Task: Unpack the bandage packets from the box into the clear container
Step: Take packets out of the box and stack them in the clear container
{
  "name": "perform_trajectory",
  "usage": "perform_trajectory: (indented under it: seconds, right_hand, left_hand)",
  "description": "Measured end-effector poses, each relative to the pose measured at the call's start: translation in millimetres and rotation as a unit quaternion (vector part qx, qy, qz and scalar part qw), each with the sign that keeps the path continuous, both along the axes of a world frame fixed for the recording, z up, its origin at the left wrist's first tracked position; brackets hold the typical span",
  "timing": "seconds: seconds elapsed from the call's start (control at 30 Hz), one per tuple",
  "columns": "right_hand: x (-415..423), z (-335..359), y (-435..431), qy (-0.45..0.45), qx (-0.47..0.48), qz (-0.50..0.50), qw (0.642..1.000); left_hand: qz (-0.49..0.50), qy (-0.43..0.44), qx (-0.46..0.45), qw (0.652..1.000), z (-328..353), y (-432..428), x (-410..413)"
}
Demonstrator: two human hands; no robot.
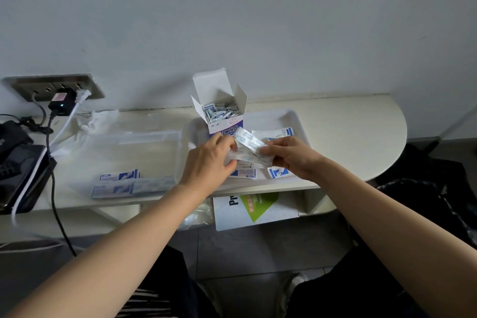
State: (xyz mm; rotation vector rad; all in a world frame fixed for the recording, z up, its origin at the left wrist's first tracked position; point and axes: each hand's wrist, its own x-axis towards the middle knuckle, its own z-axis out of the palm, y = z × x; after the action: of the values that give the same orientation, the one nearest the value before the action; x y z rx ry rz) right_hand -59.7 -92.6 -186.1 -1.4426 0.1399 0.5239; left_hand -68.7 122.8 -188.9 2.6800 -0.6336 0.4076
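While both hands grip one strip of bandage packets (249, 148) over the white tray (296, 121), left hand (209, 160) pinching its near end, right hand (291, 156) its far end, open box (223, 113) just behind, clear container (134, 147) left on the counter (348, 137).

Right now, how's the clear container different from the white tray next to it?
The clear container is see-through and lies nearer the wall socket; the white tray is opaque and lies toward the table's rounded end. The container holds only a few bandage packets; the tray carries the open box and more loose packets. Both are shallow and rest on the table.
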Motion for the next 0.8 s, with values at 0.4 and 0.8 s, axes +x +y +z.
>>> perform_trajectory:
  seconds: [0.4,0.8]
  right_hand:
    - [2,-5,0,-0.021,-0.025,-0.011,0.999]
    - [-2,4,1,-0.181,-0.304,0.075,0.932]
  left_hand:
    - [0.055,0.456,-0.493,0.739,11,-12,4]
    - [0.11,0.446,-0.473,0.752,4,-9,6]
